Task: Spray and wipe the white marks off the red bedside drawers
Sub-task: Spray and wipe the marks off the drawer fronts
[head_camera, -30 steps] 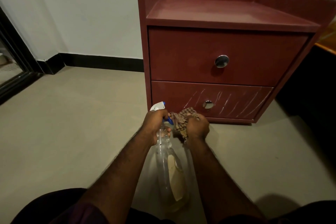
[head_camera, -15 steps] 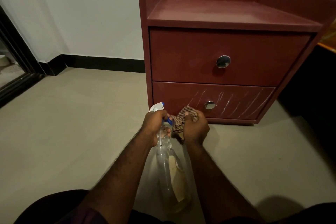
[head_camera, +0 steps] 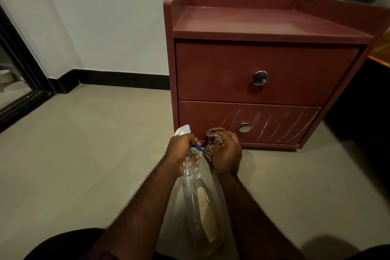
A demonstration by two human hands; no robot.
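The white marks [head_camera: 266,125] streak the lower drawer [head_camera: 200,120] of the red bedside drawers [head_camera: 263,59], either side of its knob [head_camera: 244,127], and look unwiped. Just in front of that drawer, your left hand [head_camera: 179,152] has its fingers curled round the neck of the clear spray bottle [head_camera: 196,192], nozzle towards the drawers, probably ready to spray. Beside it, the fingers of your right hand [head_camera: 228,156] are clenched on the bunched checked cloth [head_camera: 213,139], kept close for wiping.

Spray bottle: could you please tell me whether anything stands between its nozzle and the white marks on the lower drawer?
Possibly the cloth, bunched in the right hand just right of the spray bottle that the left hand grips; the white marks lie further right on the lower drawer. Otherwise nothing visible.
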